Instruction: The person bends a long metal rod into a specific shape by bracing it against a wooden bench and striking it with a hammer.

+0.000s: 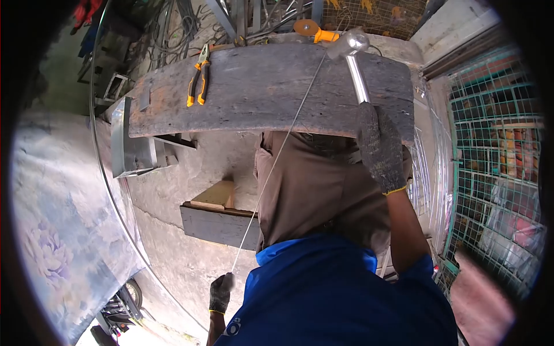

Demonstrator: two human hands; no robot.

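My right hand [381,147], in a dark knitted glove, is wrapped round the handle of a metal hammer [358,75]. The hammer's head is over the far edge of a worn dark board [259,92]. Low in the view, my left hand [221,292], also gloved, is closed round the near end of a long thin metal rod [276,162]. That rod slants up across the board, and its far end lies close to the hammer head. Pliers with orange and black handles [198,81] lie on the board's left part.
Beyond the board lies an orange angle grinder [320,34] among metal pieces. A dark metal box section [216,225] stands on the floor below the board. A metal frame [133,144] is at the left, a green wire mesh [473,144] at the right.
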